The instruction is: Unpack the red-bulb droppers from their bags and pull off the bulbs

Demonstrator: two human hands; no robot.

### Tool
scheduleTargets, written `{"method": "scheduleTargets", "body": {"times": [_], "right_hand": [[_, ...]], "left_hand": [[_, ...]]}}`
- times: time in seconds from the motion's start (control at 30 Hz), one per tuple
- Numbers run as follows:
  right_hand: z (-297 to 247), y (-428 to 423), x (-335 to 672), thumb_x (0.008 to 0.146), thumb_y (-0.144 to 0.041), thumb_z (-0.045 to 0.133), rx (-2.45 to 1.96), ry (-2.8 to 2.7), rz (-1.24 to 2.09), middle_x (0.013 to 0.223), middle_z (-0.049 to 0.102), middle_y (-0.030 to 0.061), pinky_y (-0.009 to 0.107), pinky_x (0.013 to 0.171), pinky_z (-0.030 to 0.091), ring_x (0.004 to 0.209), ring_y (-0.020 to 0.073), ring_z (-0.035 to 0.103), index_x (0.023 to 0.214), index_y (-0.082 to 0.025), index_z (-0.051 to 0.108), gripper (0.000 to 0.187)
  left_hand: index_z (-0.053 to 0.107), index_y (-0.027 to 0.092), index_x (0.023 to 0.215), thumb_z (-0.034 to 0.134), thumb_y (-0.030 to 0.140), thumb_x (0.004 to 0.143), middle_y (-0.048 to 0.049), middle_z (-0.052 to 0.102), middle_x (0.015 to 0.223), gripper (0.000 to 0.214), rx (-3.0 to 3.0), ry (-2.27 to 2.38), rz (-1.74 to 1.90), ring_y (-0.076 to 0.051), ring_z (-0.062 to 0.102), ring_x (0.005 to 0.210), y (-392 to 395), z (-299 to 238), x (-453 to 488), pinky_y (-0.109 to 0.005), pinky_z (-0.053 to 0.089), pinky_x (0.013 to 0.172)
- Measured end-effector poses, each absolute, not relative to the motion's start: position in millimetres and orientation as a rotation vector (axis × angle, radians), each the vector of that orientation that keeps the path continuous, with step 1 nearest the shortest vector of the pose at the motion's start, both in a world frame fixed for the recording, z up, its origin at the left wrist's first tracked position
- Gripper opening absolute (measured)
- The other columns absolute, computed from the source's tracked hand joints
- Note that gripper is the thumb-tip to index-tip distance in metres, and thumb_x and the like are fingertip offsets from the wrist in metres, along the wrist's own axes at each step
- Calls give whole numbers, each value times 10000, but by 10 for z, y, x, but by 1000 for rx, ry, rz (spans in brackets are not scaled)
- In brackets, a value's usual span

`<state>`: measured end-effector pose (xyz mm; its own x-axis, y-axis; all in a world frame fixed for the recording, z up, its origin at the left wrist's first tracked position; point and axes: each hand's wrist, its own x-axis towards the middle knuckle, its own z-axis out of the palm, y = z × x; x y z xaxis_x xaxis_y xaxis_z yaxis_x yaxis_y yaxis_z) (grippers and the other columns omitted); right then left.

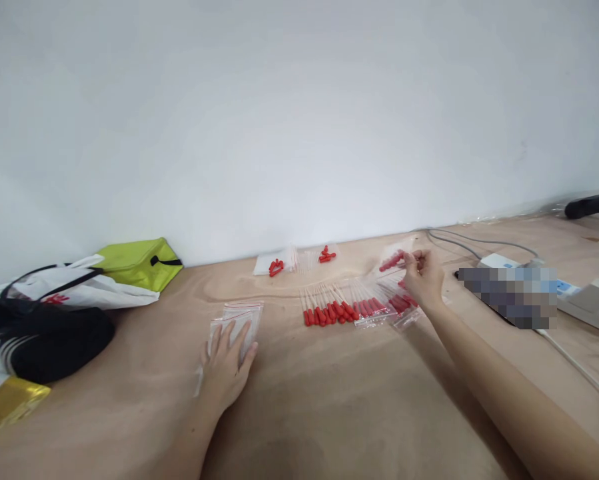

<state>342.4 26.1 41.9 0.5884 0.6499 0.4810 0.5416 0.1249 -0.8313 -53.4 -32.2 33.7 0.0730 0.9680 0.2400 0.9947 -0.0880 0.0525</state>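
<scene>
Well to the left of the left hand lies a gold packet [22, 402], with a black bundle [62, 340] (white stripes run across one side) just behind it. Ahead of the left hand and off to its left, a white bag [122, 297] slumps beside a green bag [139, 257], which stands close to the wall [299, 120].

The left hand [226, 373] lies palm down, fingers spread apart, on a pile of clear pouches [252, 308]; their red-lined edges stick out past the fingertips. Ahead of this hand and to its right, near the wall, red bits [276, 268] lie in or on clear film, I cannot tell which, and a second cluster [326, 254] sits a little nearer the right hand.

Between the hands, closer to the right one, loose sticks [332, 312] lie side by side on the table [304, 400], pale shafts toward the wall, red ends toward the person. Just beside the row, reaching below the right hand, are bagged sticks [372, 308].

The right hand [424, 273] has thumb and fingers together, pinching the edge of a filled pouch [392, 259]; red shows through it left of the fingertips.

Right of that hand lies a dark slab [504, 300], partly pixelated, with a white block [498, 261] behind it and, farther right, a beige box [594, 299].
</scene>
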Motion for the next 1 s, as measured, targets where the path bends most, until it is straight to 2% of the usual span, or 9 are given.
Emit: {"method": "scheduleTargets", "body": {"times": [0.13, 0.27, 0.43, 0.53, 0.63, 0.77, 1.0], "right_hand": [[591, 114, 3051, 727, -556, 479, -1086, -1183, 448, 629, 449, -30, 253, 563, 384, 569, 121, 457, 768, -225, 374, 350], [545, -146, 2565, 748, -559, 469, -957, -1479, 975, 561, 367, -61, 220, 503, 327, 500, 88, 353, 731, -219, 398, 348], [292, -341, 2212, 742, -548, 492, -826, -1673, 1379, 568, 379, -66, 205, 496, 300, 504, 70, 349, 693, -199, 401, 365], [202, -341, 2183, 753, -476, 510, -951, -1705, 1358, 572, 456, -49, 211, 498, 316, 514, 82, 410, 706, -188, 447, 299], [166, -356, 2224, 751, -345, 540, -1149, -1747, 1104, 634, 536, -24, 233, 555, 355, 574, 103, 476, 838, -177, 536, 189], [114, -473, 2313, 749, -246, 522, -1215, -1747, 1079, 679, 596, -14, 250, 588, 388, 603, 118, 528, 1090, -176, 479, 351], [3, -583, 2329, 693, -240, 597, -1288, -1566, 1204, 648, 619, -23, 269, 613, 424, 636, 136, 577, 1148, -179, 435, 487]], "left_hand": [[475, 186, 1195, 318, 360, 838, -115, 468, 1247, 427, -2192, -1878, -737, -275, 294, 1242, -319, 297, -488, -502, 235, 997], [467, 146, 1169, 272, 360, 862, -122, 499, 1191, 422, -2336, -1753, -1047, -238, 375, 1188, -356, 251, -397, -438, 306, 991], [493, 183, 1140, 303, 314, 875, -89, 517, 1178, 352, -2597, -1636, -1114, -206, 397, 1184, -487, 288, -212, -401, 342, 990], [481, 218, 1173, 405, 299, 844, -76, 496, 1225, 347, -2914, -1368, -933, -215, 356, 1222, -585, 322, -76, -399, 354, 988], [422, 240, 1242, 483, 322, 803, -79, 461, 1278, 452, -3088, -1173, -709, -236, 351, 1229, -653, 314, 24, -425, 363, 978], [451, 236, 1222, 484, 319, 801, -84, 512, 1232, 431, -3069, -1225, -558, -230, 435, 1163, -661, 265, 44, -465, 348, 978], [511, 238, 1164, 536, 295, 757, -86, 560, 1165, 411, -3035, -1316, -615, -230, 484, 1106, -618, 307, 27, -467, 354, 966]]}}
